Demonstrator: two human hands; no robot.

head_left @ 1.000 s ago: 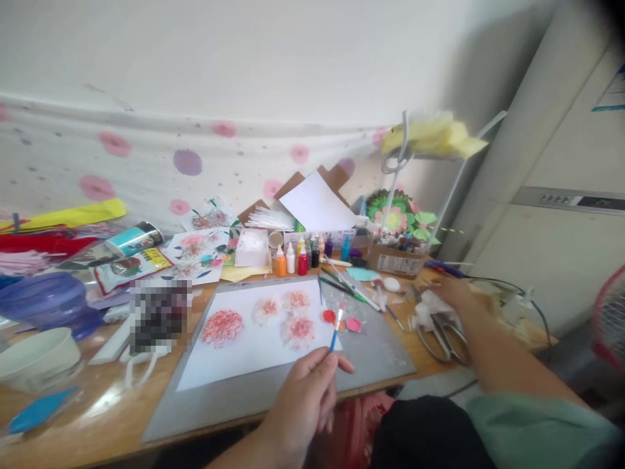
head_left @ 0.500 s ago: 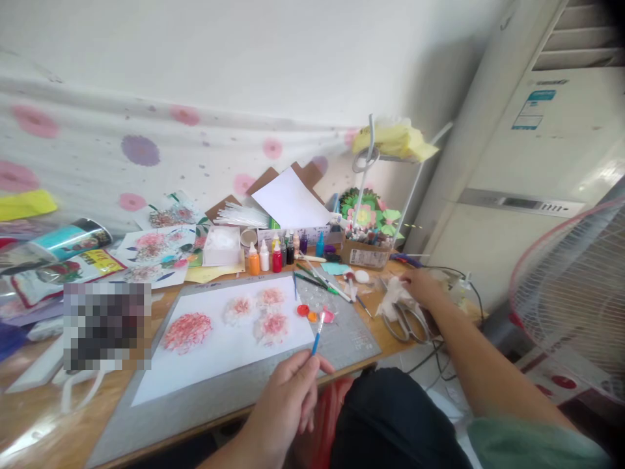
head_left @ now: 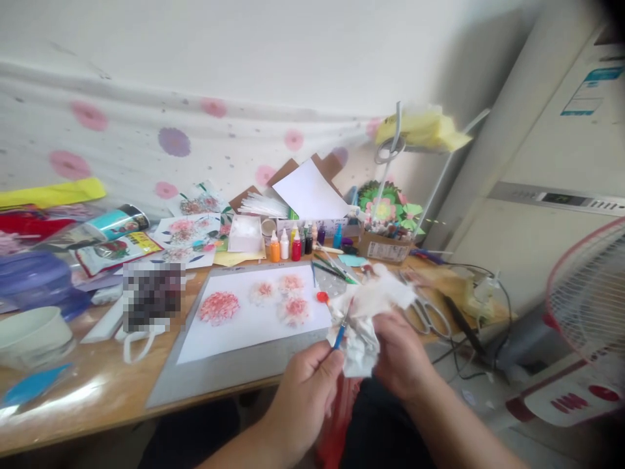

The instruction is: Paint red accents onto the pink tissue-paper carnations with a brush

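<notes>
My left hand (head_left: 312,384) is closed around the handle of a blue paintbrush (head_left: 340,334), whose tip points up and away from me. A crumpled white tissue (head_left: 364,345) is gripped by my right hand (head_left: 403,352), just to the right of the brush. The brush's tip lies against or just over the tissue; contact is hard to tell. Behind them on the grey cutting mat (head_left: 219,378) lies a white sheet (head_left: 254,342) bearing several red and pink painted flowers (head_left: 219,307). A dab of red paint (head_left: 323,297) shows beside the sheet, and the tissue hides the other dabs.
Several paint bottles (head_left: 296,248) stand behind the mat. Scissors (head_left: 424,312) lie at the right, near a cardboard box of brushes (head_left: 385,247). A fan (head_left: 590,293) stands at the far right. Bags, a cup (head_left: 36,335) and finished paintings (head_left: 188,234) crowd the left.
My right hand has picked up the tissue by the scissors and brought it to the brush in my left hand. The view has turned left, so the table appears shifted right.
</notes>
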